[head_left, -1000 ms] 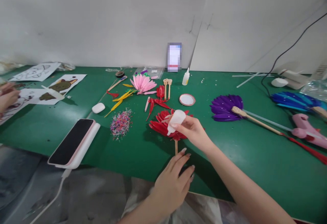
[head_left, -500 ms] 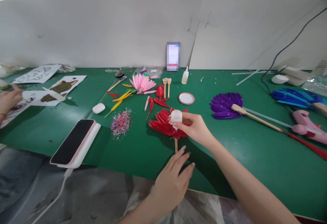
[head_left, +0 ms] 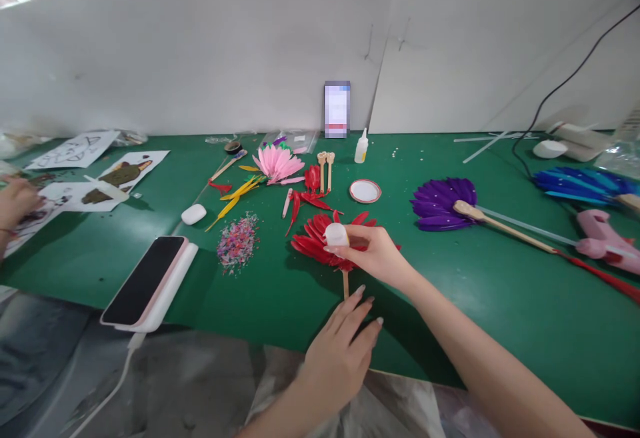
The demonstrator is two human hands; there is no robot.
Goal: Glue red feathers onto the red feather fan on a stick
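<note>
A red feather fan (head_left: 313,245) lies on the green table with its wooden handle (head_left: 345,285) toward me. Over its feathers, my right hand (head_left: 375,251) grips a small white glue bottle (head_left: 336,234), its base turned up; the nozzle is hidden now. My left hand (head_left: 343,341) rests at the lower end of the handle, fingers stretched and spread. Whether it presses on the handle I cannot tell. Behind the fan are loose red feathers (head_left: 296,211), wooden sticks (head_left: 325,170) and a white lid with a red rim (head_left: 365,191).
Left are colourful bits (head_left: 237,243), a phone on a white power bank (head_left: 145,281), pink feathers (head_left: 278,163) and another person's hand (head_left: 17,201). A second glue bottle (head_left: 361,147) stands behind. Right lie a purple feather fan (head_left: 443,205), a blue one (head_left: 575,185) and a pink glue gun (head_left: 605,241).
My right hand has shifted the glue bottle slightly left over the red feathers, and its nozzle no longer shows. My left hand has stayed put. The other person's hand has moved a little.
</note>
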